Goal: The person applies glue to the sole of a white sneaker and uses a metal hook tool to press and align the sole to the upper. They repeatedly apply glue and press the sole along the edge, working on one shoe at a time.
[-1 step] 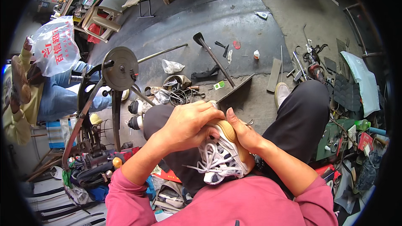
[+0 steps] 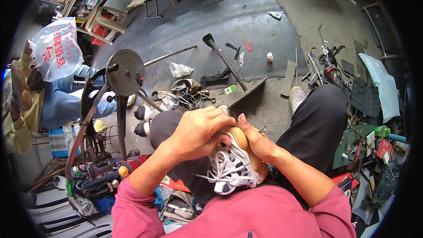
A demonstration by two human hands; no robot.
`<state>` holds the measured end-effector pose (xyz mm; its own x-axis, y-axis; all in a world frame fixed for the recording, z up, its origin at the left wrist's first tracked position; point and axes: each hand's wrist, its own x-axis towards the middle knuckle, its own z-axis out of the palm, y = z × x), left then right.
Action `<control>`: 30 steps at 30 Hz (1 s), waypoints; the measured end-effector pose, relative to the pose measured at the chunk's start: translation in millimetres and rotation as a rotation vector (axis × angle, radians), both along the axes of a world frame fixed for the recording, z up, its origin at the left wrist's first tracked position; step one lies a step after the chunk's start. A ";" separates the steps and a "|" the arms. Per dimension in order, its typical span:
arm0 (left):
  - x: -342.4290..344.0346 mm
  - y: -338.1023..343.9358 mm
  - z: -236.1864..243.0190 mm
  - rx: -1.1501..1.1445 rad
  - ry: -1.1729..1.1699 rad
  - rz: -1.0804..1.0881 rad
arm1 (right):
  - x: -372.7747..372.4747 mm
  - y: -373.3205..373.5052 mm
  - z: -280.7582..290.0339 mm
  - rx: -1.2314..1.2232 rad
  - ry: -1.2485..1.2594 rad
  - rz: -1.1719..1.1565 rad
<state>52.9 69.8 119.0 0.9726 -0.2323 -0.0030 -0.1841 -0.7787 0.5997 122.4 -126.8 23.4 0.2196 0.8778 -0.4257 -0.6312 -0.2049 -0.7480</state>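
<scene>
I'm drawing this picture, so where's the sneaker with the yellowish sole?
In the head view, the sneaker is low, slightly right of centre, held between the person's left hand and right hand, just above the pink shirt.

white-and-navy sneaker (image 2: 240,176) | tan sole (image 2: 240,139) | white laces (image 2: 220,172) | tilted | between left hand (image 2: 197,128) and right hand (image 2: 260,143)
</scene>
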 end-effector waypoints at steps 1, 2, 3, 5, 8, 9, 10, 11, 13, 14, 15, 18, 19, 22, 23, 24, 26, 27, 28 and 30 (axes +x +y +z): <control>0.3 0.1 -4.4 0.018 -0.041 -0.003 | 1.1 0.9 0.3 0.002 0.014 0.007; 0.5 0.0 -8.4 0.035 -0.082 -0.007 | 2.2 1.2 0.6 -0.023 0.048 0.020; 0.9 -1.1 -13.3 0.059 -0.166 0.007 | 3.3 1.2 0.6 -0.003 0.023 0.020; -0.6 0.8 -19.2 0.102 -0.165 0.008 | 4.8 1.0 -0.5 -0.027 0.012 0.043; -0.7 3.2 -28.0 0.161 -0.190 0.007 | 2.8 4.5 -4.8 -0.067 -0.010 0.008; -0.7 4.1 -30.5 0.168 -0.193 0.010 | 2.0 4.4 -6.3 -0.082 -0.029 -0.018; -0.4 5.1 -32.9 0.174 -0.190 0.017 | 1.2 4.3 -7.7 -0.115 -0.050 -0.035; 0.0 5.9 -35.6 0.163 -0.196 0.027 | 0.5 3.9 -8.8 -0.153 -0.080 -0.047; 0.4 8.1 -39.4 0.142 -0.187 0.055 | -0.8 3.8 -9.8 -0.101 -0.252 -0.168; -0.1 9.3 -40.4 0.149 -0.192 0.080 | -1.1 3.8 -9.5 -0.093 -0.338 -0.222; -1.2 10.2 -40.8 0.155 -0.189 0.105 | -0.6 3.3 -8.5 -0.068 -0.377 -0.316; -5.0 9.9 -42.8 0.162 -0.228 0.186 | 9.5 -9.7 -1.5 -0.072 -0.607 -0.340; -5.3 8.8 -44.4 0.167 -0.255 0.213 | 13.0 -10.3 0.5 -0.021 -0.756 -0.377; -9.9 5.1 -45.8 0.180 -0.288 0.248 | 18.4 -13.2 10.6 -0.050 -0.931 -0.351; -11.7 3.7 -45.6 0.176 -0.282 0.256 | 18.7 -12.6 13.8 -0.004 -0.966 -0.322; -13.3 2.4 -45.3 0.171 -0.264 0.267 | 17.6 -12.3 17.2 0.031 -1.012 -0.290; -14.4 0.7 -45.7 0.174 -0.285 0.259 | 13.5 -14.1 23.3 0.043 -1.033 -0.223; -15.3 -0.1 -45.8 0.174 -0.272 0.257 | 10.3 -14.2 24.4 0.021 -1.045 -0.202; -16.0 -1.1 -46.5 0.166 -0.253 0.254 | 6.6 -14.8 24.6 -0.007 -1.055 -0.189; -16.3 -3.1 -49.7 0.191 -0.245 0.210 | -0.5 -11.7 19.5 -0.078 -1.035 -0.178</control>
